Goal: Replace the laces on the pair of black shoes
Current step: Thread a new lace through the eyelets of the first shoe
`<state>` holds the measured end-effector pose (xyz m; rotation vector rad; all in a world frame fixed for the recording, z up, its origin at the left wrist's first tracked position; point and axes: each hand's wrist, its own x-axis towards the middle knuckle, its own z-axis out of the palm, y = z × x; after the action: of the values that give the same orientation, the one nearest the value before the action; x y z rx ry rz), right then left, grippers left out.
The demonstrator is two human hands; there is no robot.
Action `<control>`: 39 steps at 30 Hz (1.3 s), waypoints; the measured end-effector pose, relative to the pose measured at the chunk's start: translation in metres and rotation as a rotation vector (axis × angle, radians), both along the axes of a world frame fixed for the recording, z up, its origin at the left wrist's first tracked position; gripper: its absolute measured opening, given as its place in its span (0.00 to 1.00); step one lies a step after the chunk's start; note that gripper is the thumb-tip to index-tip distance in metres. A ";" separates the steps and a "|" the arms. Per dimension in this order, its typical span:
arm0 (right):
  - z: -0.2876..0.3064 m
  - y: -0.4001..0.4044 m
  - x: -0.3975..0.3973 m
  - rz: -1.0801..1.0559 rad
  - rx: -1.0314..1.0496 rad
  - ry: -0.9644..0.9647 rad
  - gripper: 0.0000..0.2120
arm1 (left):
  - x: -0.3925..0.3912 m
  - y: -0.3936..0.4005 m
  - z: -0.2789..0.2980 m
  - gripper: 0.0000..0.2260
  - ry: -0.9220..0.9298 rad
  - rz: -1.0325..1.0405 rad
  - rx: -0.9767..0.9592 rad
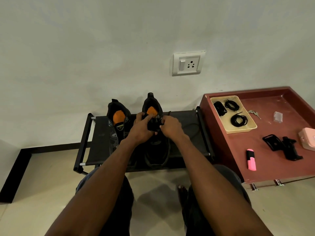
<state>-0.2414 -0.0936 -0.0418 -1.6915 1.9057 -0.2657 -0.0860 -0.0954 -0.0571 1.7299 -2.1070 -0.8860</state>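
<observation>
Two black shoes with orange insoles stand on a low black rack (185,120) against the wall. The left shoe (117,123) stands untouched. Both my hands are at the lacing area of the right shoe (157,150). My left hand (142,128) grips the tongue and lace bundle from the left. My right hand (170,126) pinches a black lace at the shoe's right side. The lace itself is mostly hidden between my fingers. Three coiled black laces (238,120) lie in a beige tray (219,120) on the red table to the right.
The red-brown table (238,150) on the right also holds keys (254,113), a pink highlighter (251,159), a black phone mount (283,147), a pink box (307,138) and a small clear piece (277,116). A wall socket (187,64) sits above. My knees and a bare foot are on the tiled floor.
</observation>
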 end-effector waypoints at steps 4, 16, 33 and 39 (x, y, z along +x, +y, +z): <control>0.002 -0.002 -0.005 -0.089 -0.070 0.003 0.08 | 0.000 0.001 0.000 0.35 -0.007 0.000 0.004; 0.141 0.010 -0.023 -0.408 -0.595 -0.989 0.10 | -0.001 0.001 0.001 0.36 -0.027 0.024 -0.007; 0.188 0.028 -0.021 -0.398 -0.661 -1.383 0.12 | -0.001 0.002 0.003 0.39 -0.044 0.057 0.030; 0.125 0.004 -0.048 -0.613 -0.644 -0.904 0.07 | 0.000 0.003 0.001 0.38 -0.031 0.006 0.018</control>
<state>-0.2890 -0.0895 0.0835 -0.9226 1.5960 -1.6974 -0.0863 -0.0923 -0.0559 1.7681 -2.1187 -0.8849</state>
